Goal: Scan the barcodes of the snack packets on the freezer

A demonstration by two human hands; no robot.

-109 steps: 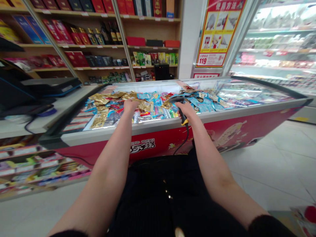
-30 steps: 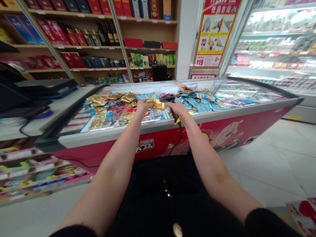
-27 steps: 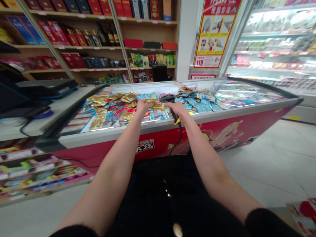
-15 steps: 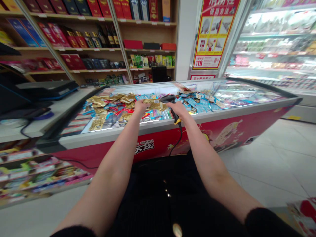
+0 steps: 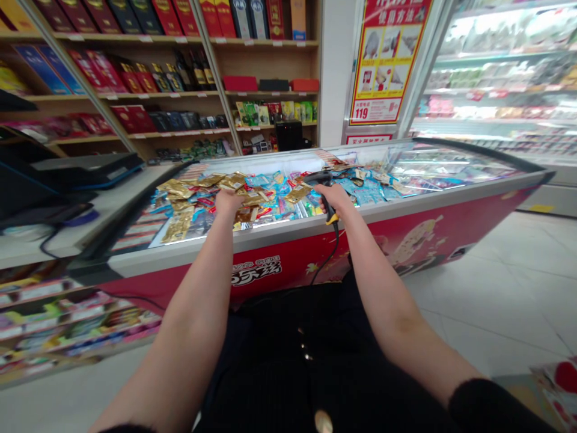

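My right hand (image 5: 336, 200) is wrapped round the handle of a black and yellow barcode scanner (image 5: 319, 178), its head pointing left over the packets and its cord hanging down. Just left of the scanner lies a gold packet (image 5: 298, 192) on the pile. My left hand (image 5: 229, 202) is at the gold packets farther left, its fingers closed on the edge of one gold packet (image 5: 255, 196); the fingertips are partly hidden. Several more gold packets (image 5: 180, 187) and blue packets (image 5: 367, 191) lie about on the freezer's glass top.
The red chest freezer (image 5: 288, 264) stands right in front of me. To the left is a counter (image 5: 76, 225) with dark equipment (image 5: 90, 168). Shelves (image 5: 270, 43) with boxes and bottles line the back. A lit display fridge (image 5: 500, 90) stands at the right.
My left hand has moved left, away from the gold packet near the scanner, to another gold packet. My right hand and the scanner have shifted slightly right.
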